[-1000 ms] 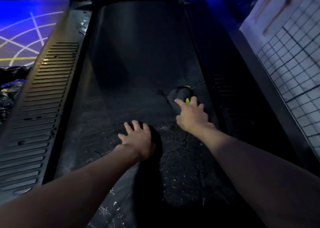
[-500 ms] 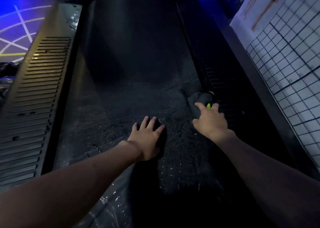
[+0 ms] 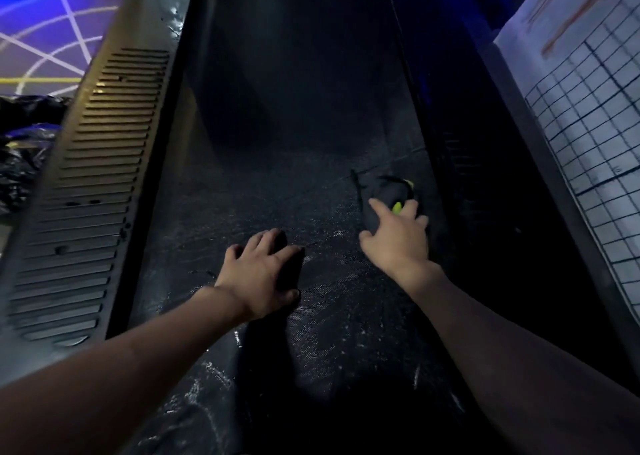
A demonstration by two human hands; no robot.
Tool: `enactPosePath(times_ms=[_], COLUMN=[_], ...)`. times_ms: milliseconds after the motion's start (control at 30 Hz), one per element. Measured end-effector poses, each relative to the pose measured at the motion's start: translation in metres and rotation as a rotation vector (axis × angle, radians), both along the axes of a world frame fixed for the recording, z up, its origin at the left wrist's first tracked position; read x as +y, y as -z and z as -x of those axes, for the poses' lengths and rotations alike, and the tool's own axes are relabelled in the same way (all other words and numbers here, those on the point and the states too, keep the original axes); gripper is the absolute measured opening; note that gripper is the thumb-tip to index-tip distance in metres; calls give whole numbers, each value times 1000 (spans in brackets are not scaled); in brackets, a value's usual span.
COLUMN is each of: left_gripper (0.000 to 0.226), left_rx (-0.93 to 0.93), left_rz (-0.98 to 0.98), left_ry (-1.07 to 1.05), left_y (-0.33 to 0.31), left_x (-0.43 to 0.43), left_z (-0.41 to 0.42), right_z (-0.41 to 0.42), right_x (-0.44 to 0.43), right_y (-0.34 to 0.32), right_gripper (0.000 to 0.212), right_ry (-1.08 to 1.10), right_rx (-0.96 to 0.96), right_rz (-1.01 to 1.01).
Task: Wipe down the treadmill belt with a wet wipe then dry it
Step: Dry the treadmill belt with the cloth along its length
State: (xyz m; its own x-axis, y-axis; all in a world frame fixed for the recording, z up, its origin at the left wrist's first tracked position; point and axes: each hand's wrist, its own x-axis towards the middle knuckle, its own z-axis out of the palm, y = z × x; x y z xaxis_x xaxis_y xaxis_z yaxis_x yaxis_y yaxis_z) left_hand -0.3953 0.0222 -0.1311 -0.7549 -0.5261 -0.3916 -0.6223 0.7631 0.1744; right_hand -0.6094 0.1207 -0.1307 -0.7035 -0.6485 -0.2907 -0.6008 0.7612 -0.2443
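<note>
Both hands lie open on the treadmill belt (image 3: 277,164): the left hand (image 3: 259,274) is braced flat at centre, and the dark cloth (image 3: 382,191) is pressed by the right hand (image 3: 394,243) at 2 o'clock. Overlapping strokes should be drawn toward 6 o'clock, where droplets (image 3: 214,375) show.

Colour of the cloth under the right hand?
The cloth is near black with a neon yellow-green patch beside the right hand; head view shows it.

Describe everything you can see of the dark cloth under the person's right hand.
The cloth is dark, nearly black, soft and crumpled, with a bright yellow-green patch or trim showing. It lies bunched on the wet-looking treadmill belt near its right edge. The right hand presses on its near side with spread fingers.
</note>
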Motion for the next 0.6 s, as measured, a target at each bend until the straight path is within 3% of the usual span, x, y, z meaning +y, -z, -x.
enactPosePath(times_ms=[433, 600], left_gripper=[65, 62], left_rx=[-3, 352], left_rz=[28, -44], left_ry=[-316, -336], left_y=[-6, 0], left_x=[-34, -32], left_z=[-131, -167], right_z=[-200, -270], right_x=[-138, -162], right_y=[-4, -7], right_gripper=[62, 76], right_ry=[-348, -500], right_rx=[-162, -253], right_rz=[121, 92])
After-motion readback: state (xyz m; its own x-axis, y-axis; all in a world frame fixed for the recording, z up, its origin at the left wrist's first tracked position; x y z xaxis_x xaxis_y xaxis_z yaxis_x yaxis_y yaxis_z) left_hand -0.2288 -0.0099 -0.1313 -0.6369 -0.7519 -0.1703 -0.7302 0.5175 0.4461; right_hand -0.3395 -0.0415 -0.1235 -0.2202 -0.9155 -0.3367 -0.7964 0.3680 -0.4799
